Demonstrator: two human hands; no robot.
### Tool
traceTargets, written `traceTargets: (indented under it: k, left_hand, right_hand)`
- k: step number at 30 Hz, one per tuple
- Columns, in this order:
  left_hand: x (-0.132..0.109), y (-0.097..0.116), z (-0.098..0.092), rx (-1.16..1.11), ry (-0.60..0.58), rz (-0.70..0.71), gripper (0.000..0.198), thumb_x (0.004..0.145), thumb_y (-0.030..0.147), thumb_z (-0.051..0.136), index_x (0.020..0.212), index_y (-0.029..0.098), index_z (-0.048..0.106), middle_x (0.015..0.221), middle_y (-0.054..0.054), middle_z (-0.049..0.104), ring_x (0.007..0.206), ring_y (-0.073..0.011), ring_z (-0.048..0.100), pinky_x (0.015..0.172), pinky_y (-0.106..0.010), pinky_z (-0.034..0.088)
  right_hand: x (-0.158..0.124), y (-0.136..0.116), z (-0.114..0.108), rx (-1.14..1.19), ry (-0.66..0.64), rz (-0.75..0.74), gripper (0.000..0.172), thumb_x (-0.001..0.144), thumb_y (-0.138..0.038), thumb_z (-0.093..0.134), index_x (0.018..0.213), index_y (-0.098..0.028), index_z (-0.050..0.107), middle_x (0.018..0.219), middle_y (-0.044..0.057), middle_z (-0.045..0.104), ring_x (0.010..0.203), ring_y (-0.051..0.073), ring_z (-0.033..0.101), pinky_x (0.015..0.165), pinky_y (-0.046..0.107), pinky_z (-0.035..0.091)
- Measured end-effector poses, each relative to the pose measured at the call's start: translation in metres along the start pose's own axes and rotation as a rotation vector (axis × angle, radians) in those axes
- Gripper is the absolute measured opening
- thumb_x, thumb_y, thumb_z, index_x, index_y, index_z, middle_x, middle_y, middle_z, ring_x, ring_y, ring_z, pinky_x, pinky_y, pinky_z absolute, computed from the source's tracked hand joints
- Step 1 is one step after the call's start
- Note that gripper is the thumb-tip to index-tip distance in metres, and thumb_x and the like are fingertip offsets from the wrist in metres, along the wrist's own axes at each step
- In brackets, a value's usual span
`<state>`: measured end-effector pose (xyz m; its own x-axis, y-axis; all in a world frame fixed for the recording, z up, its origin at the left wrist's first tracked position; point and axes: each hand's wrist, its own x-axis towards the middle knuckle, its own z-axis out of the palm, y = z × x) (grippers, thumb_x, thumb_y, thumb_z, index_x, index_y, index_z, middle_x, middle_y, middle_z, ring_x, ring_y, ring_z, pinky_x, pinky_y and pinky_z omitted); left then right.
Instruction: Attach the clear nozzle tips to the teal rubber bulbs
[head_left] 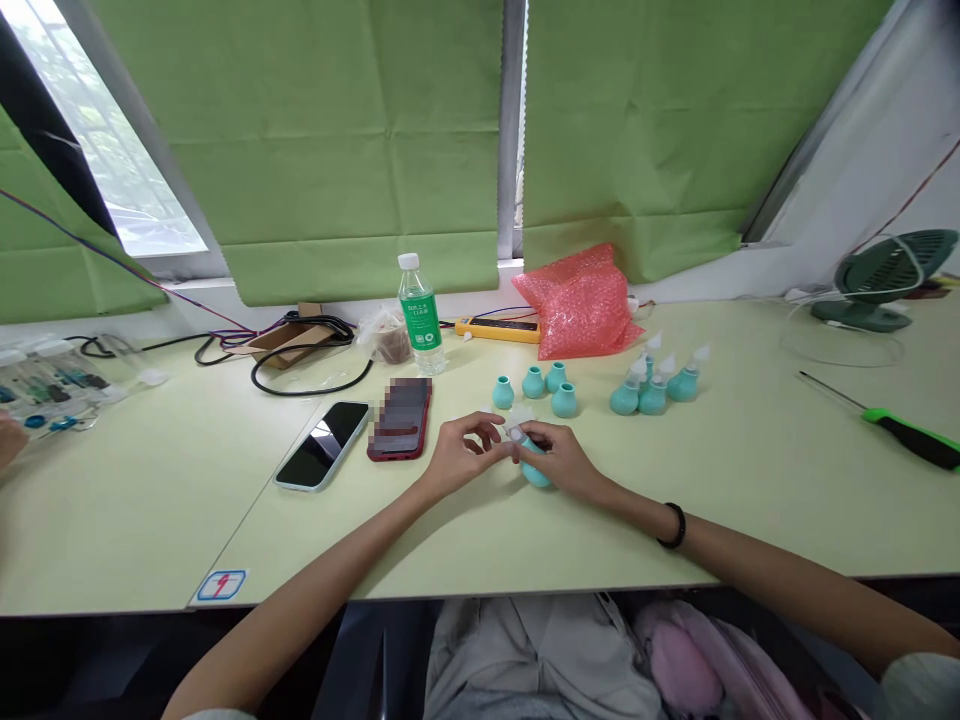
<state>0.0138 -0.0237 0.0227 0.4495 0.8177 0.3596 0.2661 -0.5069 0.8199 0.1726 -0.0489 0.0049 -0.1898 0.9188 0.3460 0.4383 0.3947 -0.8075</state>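
Observation:
My right hand (561,458) is closed round a small teal rubber bulb (535,474) held near the table's front middle. My left hand (466,450) meets it from the left, thumb and fingers pinched at a small whitish clear piece (515,434) by the bulb's neck. Fingers partly hide this piece, and I cannot tell whether it is seated in the bulb. Just behind the hands stand several bare teal bulbs (564,400) with open necks. To their right is a cluster of teal bulbs with white pointed nozzles (652,394) on top.
Left of my hands lie a white-edged phone (322,446) and a red-cased phone (400,420). Behind stand a water bottle (421,318), a yellow tool (496,329) and a red bubble-wrap bag (583,308). A screwdriver (900,428) and fan (885,280) are right. Another person's hand (10,438) shows far left.

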Motion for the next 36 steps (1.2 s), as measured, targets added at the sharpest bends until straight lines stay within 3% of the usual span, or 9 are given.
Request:
traceTargets:
  k: [5, 10, 15, 24, 29, 36]
  left_hand:
    - [-0.002, 0.0, 0.008, -0.172, 0.043, -0.025, 0.031, 0.061, 0.033, 0.061, 0.084, 0.013, 0.058, 0.075, -0.004, 0.059, 0.069, -0.0125, 0.054, 0.055, -0.021, 0.046]
    - [-0.004, -0.002, 0.01, -0.227, 0.051, -0.01, 0.028, 0.068, 0.032, 0.054, 0.087, 0.012, 0.061, 0.074, -0.006, 0.063, 0.066, -0.0141, 0.058, 0.06, -0.027, 0.05]
    - [-0.007, 0.0, 0.009, -0.034, 0.222, 0.182, 0.02, 0.068, 0.029, 0.055, 0.079, 0.016, 0.063, 0.077, -0.005, 0.064, 0.067, -0.0141, 0.058, 0.062, -0.028, 0.05]
    - [-0.008, -0.003, 0.012, 0.172, 0.269, 0.407, 0.014, 0.072, 0.023, 0.052, 0.076, 0.018, 0.063, 0.074, -0.006, 0.062, 0.07, -0.0138, 0.056, 0.063, -0.027, 0.048]
    - [-0.007, -0.002, 0.01, 0.16, 0.216, 0.362, 0.016, 0.072, 0.025, 0.051, 0.075, 0.017, 0.064, 0.072, -0.006, 0.061, 0.066, -0.0128, 0.055, 0.058, -0.025, 0.046]
    - [-0.007, 0.001, 0.012, 0.004, 0.133, 0.128, 0.022, 0.072, 0.032, 0.049, 0.072, 0.014, 0.062, 0.071, -0.006, 0.059, 0.059, -0.0109, 0.053, 0.051, -0.022, 0.047]
  right_hand:
    - [-0.004, -0.003, 0.002, -0.06, -0.039, 0.006, 0.018, 0.067, -0.033, 0.052, 0.071, -0.016, 0.051, 0.063, -0.001, 0.05, 0.059, 0.012, 0.044, 0.055, 0.023, 0.034]
    - [-0.004, -0.004, 0.0, 0.078, -0.129, 0.012, 0.014, 0.075, -0.029, 0.041, 0.072, -0.016, 0.047, 0.069, 0.0, 0.05, 0.066, 0.012, 0.045, 0.061, 0.024, 0.035]
    - [-0.005, -0.006, 0.0, 0.095, -0.132, 0.046, 0.018, 0.077, -0.034, 0.04, 0.071, -0.017, 0.044, 0.067, 0.0, 0.05, 0.063, 0.012, 0.045, 0.06, 0.024, 0.036]
    - [-0.008, -0.009, 0.004, 0.239, -0.136, 0.111, 0.021, 0.077, -0.039, 0.039, 0.075, -0.018, 0.041, 0.062, -0.001, 0.052, 0.056, 0.011, 0.047, 0.055, 0.025, 0.038]
    - [-0.009, -0.007, 0.005, 0.216, -0.127, 0.108, 0.02, 0.078, -0.038, 0.038, 0.076, -0.018, 0.04, 0.063, -0.002, 0.05, 0.058, 0.011, 0.046, 0.055, 0.024, 0.037]
    - [-0.01, -0.003, 0.005, -0.019, -0.11, 0.066, 0.02, 0.077, -0.038, 0.037, 0.076, -0.019, 0.037, 0.065, -0.002, 0.047, 0.058, 0.011, 0.043, 0.055, 0.025, 0.034]
